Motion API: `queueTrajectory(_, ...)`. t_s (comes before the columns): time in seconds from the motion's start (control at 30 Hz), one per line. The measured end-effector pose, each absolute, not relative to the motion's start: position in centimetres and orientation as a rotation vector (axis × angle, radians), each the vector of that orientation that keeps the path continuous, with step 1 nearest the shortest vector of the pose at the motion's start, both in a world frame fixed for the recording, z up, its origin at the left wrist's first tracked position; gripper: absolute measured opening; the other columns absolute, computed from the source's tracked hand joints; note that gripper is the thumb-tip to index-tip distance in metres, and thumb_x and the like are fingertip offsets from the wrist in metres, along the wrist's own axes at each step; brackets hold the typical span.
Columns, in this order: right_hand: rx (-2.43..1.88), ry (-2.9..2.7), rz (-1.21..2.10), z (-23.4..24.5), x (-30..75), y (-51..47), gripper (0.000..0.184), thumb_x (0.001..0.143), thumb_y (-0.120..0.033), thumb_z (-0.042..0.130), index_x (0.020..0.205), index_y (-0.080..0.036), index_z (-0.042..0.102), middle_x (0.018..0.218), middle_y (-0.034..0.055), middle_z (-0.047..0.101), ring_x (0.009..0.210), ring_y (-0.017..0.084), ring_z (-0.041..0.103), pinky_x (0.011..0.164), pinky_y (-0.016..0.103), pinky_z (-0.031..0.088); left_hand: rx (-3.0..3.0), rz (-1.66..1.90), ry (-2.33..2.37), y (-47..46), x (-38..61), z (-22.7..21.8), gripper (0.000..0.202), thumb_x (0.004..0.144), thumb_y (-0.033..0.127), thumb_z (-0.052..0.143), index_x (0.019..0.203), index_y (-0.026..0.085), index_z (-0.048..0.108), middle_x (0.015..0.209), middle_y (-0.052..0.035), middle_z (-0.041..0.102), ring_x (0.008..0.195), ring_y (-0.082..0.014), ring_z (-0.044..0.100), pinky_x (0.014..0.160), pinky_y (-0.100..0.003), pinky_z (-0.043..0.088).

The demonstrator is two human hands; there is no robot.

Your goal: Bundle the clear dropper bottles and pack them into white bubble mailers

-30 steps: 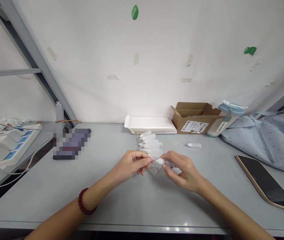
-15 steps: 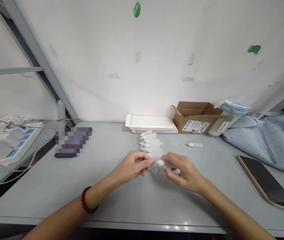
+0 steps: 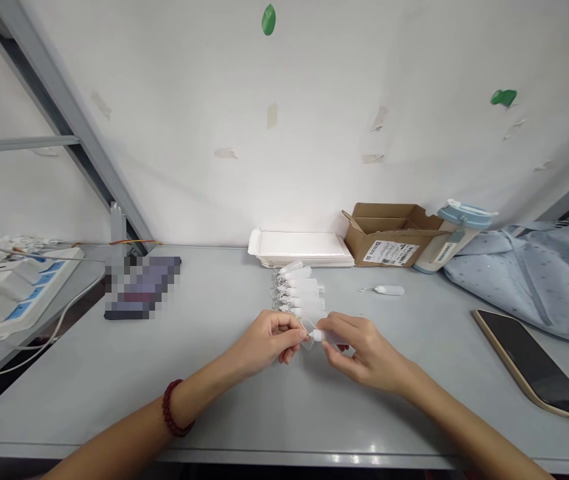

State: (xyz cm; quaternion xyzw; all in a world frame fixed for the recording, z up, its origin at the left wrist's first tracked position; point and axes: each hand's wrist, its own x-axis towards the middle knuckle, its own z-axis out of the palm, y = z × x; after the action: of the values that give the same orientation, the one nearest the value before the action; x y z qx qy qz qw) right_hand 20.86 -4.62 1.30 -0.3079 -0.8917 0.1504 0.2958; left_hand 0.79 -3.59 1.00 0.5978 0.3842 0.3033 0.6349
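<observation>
My right hand grips a small clear plastic bottle with a white neck pointing left. My left hand pinches at that neck with thumb and forefinger; what sits between the fingertips is too small to make out. Both hands hover just above the grey table. Right behind them lies a row of several small white bottles with caps and thin loops. One more small white bottle lies alone to the right.
A stack of flat white cartons and an open cardboard box stand by the wall. A blue-lidded cup leans on blue cloth. A phone lies right. Power strips and a dark item are left.
Both hands have drifted slightly down and toward me with the bottle, staying joined at its neck. Nothing else on the table moved.
</observation>
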Motion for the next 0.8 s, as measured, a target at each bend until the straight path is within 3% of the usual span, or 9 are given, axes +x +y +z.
queueTrajectory(0.63,-0.801,-2.340,0.384,0.86,20.53,-4.56,0.018,0.084,-0.015,0.043,0.099,-0.017,0.052,0.074,0.0027,0.055,0.058,0.011,0.047,0.051,0.021,0.041,1.346,0.698,0.904,-3.42,0.79,1.27,0.023,0.077,0.031,0.057,0.062,0.013,0.059,0.052,0.0035,0.050,0.044,-0.0069,0.044,0.048,-0.021,0.033)
queueTrajectory(0.8,-0.801,-2.325,0.361,0.99,20.71,-4.29,0.020,0.084,-0.015,0.044,0.102,-0.016,0.052,0.074,0.0027,0.055,0.057,0.011,0.046,0.051,0.022,0.041,1.329,0.738,0.895,-3.17,0.54,1.22,0.028,0.082,0.033,0.050,0.071,0.012,0.065,0.056,0.0017,0.052,0.046,-0.0075,0.045,0.048,-0.022,0.033)
